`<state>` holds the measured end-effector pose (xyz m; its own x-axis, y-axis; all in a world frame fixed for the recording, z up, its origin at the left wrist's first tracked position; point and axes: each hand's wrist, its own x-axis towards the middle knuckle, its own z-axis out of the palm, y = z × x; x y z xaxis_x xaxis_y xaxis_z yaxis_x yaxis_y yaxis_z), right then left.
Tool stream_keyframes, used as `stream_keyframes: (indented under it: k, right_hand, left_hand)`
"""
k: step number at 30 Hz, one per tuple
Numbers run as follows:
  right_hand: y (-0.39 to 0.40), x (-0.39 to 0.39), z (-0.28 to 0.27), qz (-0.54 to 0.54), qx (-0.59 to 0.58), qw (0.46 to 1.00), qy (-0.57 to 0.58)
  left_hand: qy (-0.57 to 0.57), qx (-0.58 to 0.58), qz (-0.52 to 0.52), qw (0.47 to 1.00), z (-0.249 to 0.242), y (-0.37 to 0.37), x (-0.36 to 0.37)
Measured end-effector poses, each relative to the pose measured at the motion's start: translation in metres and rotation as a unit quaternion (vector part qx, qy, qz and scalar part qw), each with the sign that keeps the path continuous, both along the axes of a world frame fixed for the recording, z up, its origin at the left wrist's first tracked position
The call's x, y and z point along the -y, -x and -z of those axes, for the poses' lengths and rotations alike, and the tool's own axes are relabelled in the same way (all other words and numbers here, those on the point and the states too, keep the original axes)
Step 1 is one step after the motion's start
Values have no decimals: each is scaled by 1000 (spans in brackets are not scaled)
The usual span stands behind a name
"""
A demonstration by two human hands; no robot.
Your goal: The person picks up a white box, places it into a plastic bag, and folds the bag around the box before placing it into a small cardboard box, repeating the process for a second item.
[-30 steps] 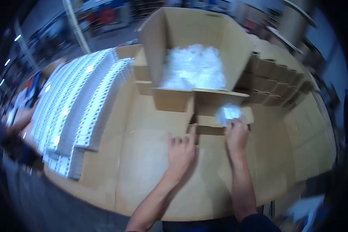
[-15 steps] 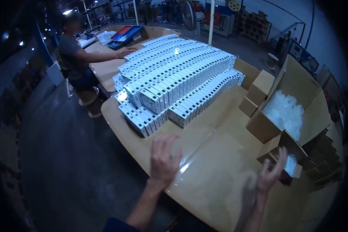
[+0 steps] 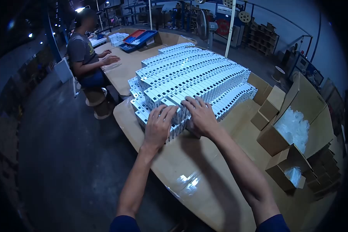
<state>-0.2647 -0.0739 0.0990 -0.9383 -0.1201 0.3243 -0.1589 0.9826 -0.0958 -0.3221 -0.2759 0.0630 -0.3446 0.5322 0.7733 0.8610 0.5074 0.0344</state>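
Long rows of slim white boxes (image 3: 197, 71) with dark square marks stand packed in tiers on the brown table. My left hand (image 3: 158, 125) is closed at the left side of a few boxes at the near end, its fingers bent over their top edges. On the other side of that group, my right hand (image 3: 200, 117) grips with its fingers over the top and its thumb low at the front. The group of white boxes (image 3: 175, 101) is between my two hands, its front partly hidden by them.
An open carton of clear plastic bags (image 3: 292, 125) stands at the right, with a smaller carton (image 3: 279, 162) in front of it. Across the table a person (image 3: 85, 54) sits near red and blue trays (image 3: 139, 40). The brown table (image 3: 174, 166) has a rounded near edge.
Both my hands have moved forward and inward from over the table onto the near boxes. The other person's hand has drawn back from the stack. My view has shifted somewhat.
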Motion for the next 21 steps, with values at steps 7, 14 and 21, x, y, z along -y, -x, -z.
stream_keyframes:
  k: [7, 14, 21]
  right_hand:
    - [3, 1, 14, 10, -43, 999, -1]
    - [-14, 9, 5, 57, -78, 995, 0]
    - [-172, 15, 7, 12, 25, 822, 569]
  left_hand:
    - [-5, -13, 2, 1000, -1, 4, 9]
    - [-77, 41, -22, 996, -4, -47, 32]
    - [-179, 118, 150, 965, 29, -140, 9]
